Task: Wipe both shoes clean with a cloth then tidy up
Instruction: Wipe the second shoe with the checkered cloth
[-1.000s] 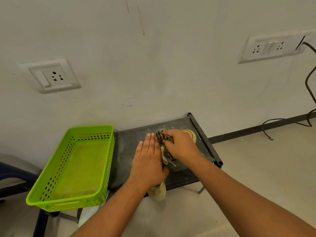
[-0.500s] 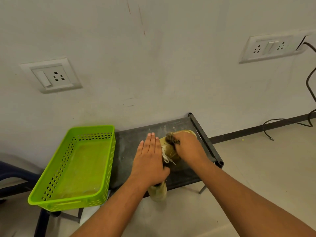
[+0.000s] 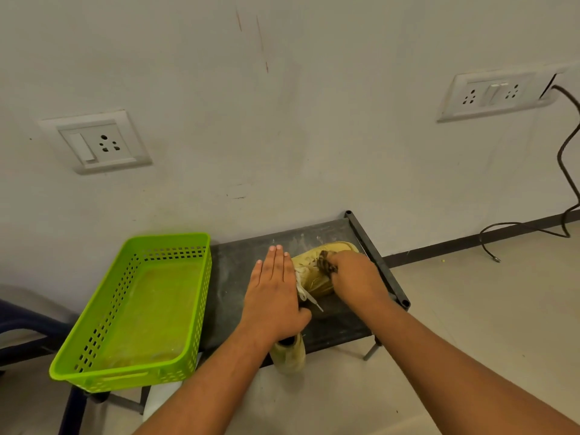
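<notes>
A yellow shoe (image 3: 314,271) with white laces lies on the black metal rack (image 3: 238,271). Its heel (image 3: 290,354) sticks out over the rack's front edge. My left hand (image 3: 273,293) lies flat with straight fingers against the shoe's left side, thumb hooked at the shoe's opening. My right hand (image 3: 356,277) grips a dark striped cloth (image 3: 326,265) and presses it on the shoe's right side near the toe. Only one shoe is in view.
A green perforated plastic basket (image 3: 94,334) sits to the left of the rack, overhanging a dark chair. The wall stands close behind, with two socket plates (image 3: 97,141). A black cable (image 3: 565,171) hangs at the far right down to the floor.
My right hand with the cloth has slid from over the laces to the right side of the shoe, uncovering the yellow upper. My left hand has stayed put.
</notes>
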